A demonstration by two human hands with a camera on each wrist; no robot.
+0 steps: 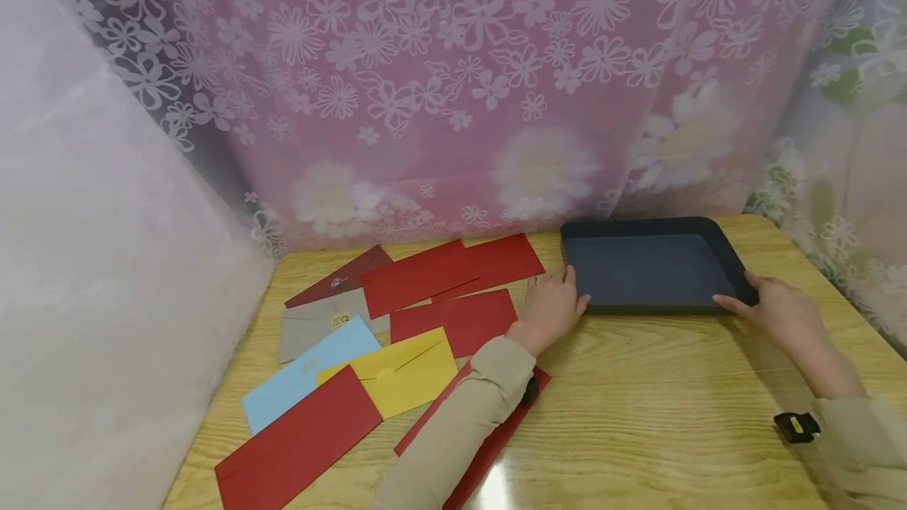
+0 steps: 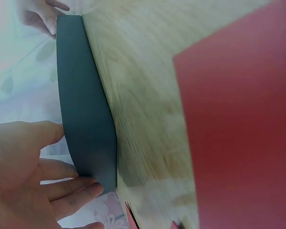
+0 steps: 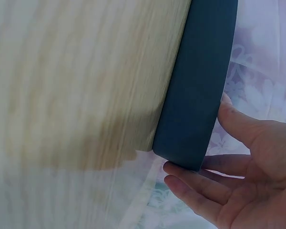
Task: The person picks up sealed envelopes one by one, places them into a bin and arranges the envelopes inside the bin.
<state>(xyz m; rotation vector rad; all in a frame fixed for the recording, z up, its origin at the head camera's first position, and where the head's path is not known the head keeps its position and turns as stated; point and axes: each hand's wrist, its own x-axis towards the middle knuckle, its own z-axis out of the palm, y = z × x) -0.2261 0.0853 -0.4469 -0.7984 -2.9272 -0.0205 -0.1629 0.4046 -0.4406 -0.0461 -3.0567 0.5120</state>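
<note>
A dark, shallow rectangular tray (image 1: 645,270) lies at the back right of the wooden table. My left hand (image 1: 549,307) holds its near left corner, thumb at the front rim and fingers along the left side. At the near right corner, my right hand (image 1: 788,325) grips the tray, its thumb over the rim and its fingers round the outer side. The left wrist view shows the tray's front wall (image 2: 83,95) with the left hand (image 2: 35,176) at its end. In the right wrist view the right fingers (image 3: 200,186) bend round the corner.
Left of the tray lie several envelopes: red ones (image 1: 301,439), a yellow one (image 1: 404,376), a light blue one (image 1: 305,372), a grey one (image 1: 305,329) and a dark red one (image 1: 340,278). The left forearm passes over another red envelope (image 1: 496,447). A floral curtain (image 1: 460,101) hangs behind.
</note>
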